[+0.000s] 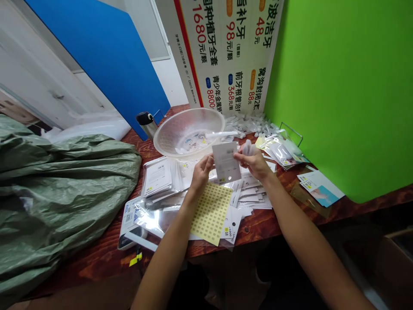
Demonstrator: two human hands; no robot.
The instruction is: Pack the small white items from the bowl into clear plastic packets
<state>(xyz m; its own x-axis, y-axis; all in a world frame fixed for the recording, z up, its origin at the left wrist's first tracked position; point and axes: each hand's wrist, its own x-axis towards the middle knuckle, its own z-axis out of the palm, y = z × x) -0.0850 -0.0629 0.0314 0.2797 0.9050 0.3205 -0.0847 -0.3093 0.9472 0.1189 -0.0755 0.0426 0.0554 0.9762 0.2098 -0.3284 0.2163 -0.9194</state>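
Note:
A white printed card (226,162) is held upright above the table, with a small hole near its lower edge. My left hand (202,170) is closed at the card's left edge. On the opposite side, my right hand (253,161) pinches the card's right edge, and a small translucent white piece (248,148) shows by its fingers. Below the card lies a yellow sheet of small round stickers (211,213). Packaged white cards (159,177) are stacked left of my hands, and more loose cards (253,193) lie under and right of them.
A translucent basin (164,133) with small items stands behind my hands, beside a bottle (147,125). Small clear pieces (251,124) are heaped at the back. Plastic packets (284,150) and blue-white cards (322,189) lie right. Green cloth (64,198) covers the left. Panels rise behind.

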